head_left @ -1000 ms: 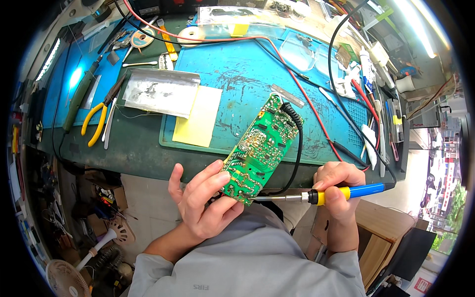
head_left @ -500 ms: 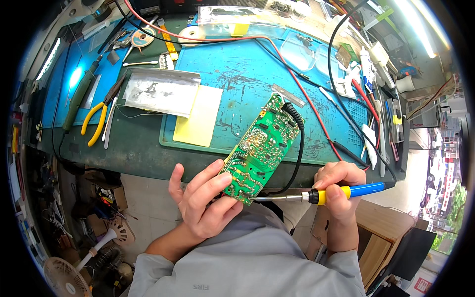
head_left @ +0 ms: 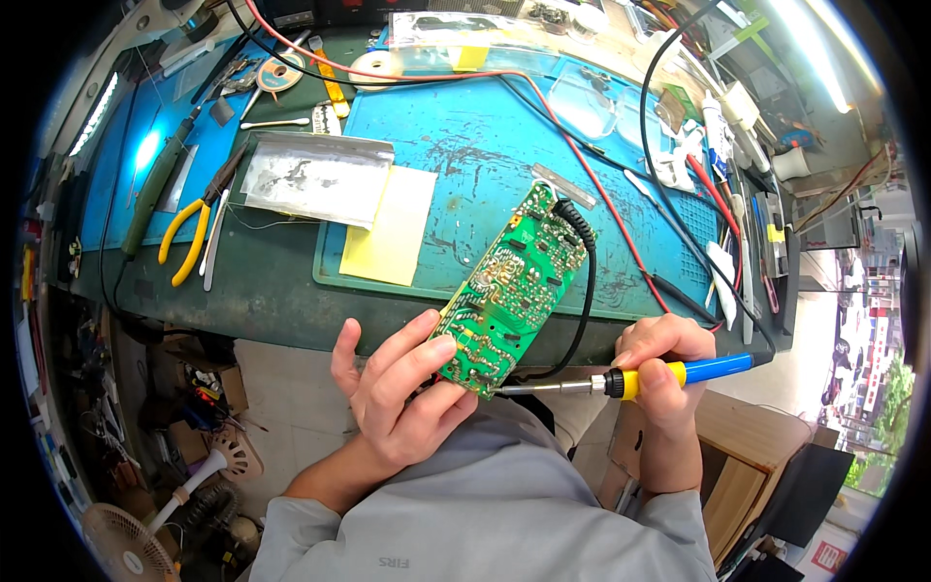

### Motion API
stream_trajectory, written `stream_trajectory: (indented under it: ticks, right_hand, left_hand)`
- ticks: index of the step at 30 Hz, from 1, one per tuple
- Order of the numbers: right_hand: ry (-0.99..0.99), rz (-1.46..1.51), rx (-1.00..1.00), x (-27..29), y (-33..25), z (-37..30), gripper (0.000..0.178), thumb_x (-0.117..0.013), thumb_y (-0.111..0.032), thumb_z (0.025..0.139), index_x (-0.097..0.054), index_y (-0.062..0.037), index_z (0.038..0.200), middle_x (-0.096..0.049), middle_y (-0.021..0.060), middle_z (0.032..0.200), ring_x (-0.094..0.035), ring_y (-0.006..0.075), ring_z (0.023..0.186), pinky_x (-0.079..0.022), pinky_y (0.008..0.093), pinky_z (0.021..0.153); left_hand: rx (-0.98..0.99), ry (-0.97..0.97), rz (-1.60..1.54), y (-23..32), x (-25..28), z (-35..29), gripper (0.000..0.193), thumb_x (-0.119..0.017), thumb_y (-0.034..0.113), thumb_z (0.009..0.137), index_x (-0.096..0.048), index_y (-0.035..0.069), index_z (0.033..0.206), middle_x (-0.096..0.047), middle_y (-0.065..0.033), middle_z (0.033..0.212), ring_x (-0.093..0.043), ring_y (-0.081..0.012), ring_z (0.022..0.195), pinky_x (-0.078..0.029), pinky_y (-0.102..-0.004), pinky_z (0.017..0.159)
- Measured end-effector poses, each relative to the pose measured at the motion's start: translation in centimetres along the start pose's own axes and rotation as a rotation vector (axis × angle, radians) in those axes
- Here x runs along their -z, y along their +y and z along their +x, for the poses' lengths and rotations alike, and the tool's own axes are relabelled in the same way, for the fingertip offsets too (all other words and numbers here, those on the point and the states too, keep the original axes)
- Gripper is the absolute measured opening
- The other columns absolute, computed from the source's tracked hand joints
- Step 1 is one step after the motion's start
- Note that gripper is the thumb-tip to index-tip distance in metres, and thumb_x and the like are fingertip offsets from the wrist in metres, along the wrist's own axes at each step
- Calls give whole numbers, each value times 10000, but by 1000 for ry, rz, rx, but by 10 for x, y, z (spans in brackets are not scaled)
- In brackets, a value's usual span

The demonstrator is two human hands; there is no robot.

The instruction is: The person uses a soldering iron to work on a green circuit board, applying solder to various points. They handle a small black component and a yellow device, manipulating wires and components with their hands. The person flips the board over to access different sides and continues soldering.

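A green circuit board point(head_left: 514, 291) is tilted up over the bench's front edge, its soldered side toward me. My left hand point(head_left: 407, 393) grips its lower left end, thumb and fingers closed on the edge and the forefinger raised. A black cable point(head_left: 588, 281) with a ribbed sleeve leaves the board's top end and loops down its right side. In my right hand point(head_left: 664, 364) is a soldering iron point(head_left: 713, 371) with a blue and yellow handle, held like a pen. Its metal tip points left and meets the board's bottom corner; the exact contact point is too small to tell.
On the bench lie a blue mat point(head_left: 456, 194), a metal plate point(head_left: 315, 179), a yellow paper point(head_left: 393, 228) and yellow-handled pliers point(head_left: 184, 242). Red and black leads point(head_left: 572, 145) cross the mat. A fan point(head_left: 131, 543) stands at the lower left, a wooden cabinet point(head_left: 747, 436) at the lower right.
Hardly anything differs. The soldering iron and my right hand have shifted very slightly; the board and my left hand stay in place.
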State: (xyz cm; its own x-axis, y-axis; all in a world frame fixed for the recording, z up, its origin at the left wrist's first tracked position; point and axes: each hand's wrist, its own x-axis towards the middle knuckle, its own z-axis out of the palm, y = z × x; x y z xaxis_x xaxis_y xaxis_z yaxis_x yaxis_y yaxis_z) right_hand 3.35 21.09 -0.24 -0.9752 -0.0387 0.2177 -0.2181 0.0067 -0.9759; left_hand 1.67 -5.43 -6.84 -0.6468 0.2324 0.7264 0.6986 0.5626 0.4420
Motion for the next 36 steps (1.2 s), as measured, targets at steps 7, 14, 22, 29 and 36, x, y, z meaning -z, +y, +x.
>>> stream_trajectory:
  ticks: [7, 14, 22, 29, 36]
  right_hand:
    - [86, 160, 26, -1, 3, -6, 238, -692, -211, 925, -670, 21, 875, -686, 127, 726, -550, 137, 564, -422, 278, 518]
    - [86, -4, 285, -10, 5, -15, 248, -640, -233, 980, -668, -4, 888, -631, 67, 663, -508, 137, 515, -389, 282, 478]
    - [82, -174, 397, -22, 5, -26, 255, -619, -244, 1011, -667, -18, 905, -595, 31, 635, -501, 139, 467, -386, 281, 440]
    - [107, -189, 376, -25, 6, -26, 237, -627, -230, 999, -671, -15, 911, -589, 31, 622, -505, 140, 468, -403, 285, 443]
    - [68, -280, 380, -27, -1, -35, 193, -633, -195, 969, -686, -11, 943, -576, 29, 632, -516, 145, 468, -397, 284, 444]
  left_hand:
    - [3, 9, -9, 0, -1, -1, 256, -831, 148, 756, -611, 163, 886, -647, -28, 1207, -715, -279, 1101, -216, -578, 1220]
    - [8, 6, -16, 0, -1, 0, 279, -838, 137, 736, -610, 169, 893, -643, -24, 1216, -710, -273, 1112, -207, -569, 1226]
    - [8, 4, -28, -1, -1, 0, 279, -835, 142, 729, -609, 172, 889, -645, -22, 1212, -710, -272, 1111, -206, -566, 1227]
    - [10, -3, -27, 0, 0, 0, 272, -833, 142, 732, -611, 170, 888, -646, -21, 1209, -710, -270, 1110, -206, -565, 1227]
    - [9, 2, -22, -1, -1, 0, 258, -826, 147, 748, -612, 170, 890, -648, -27, 1209, -711, -272, 1103, -206, -563, 1227]
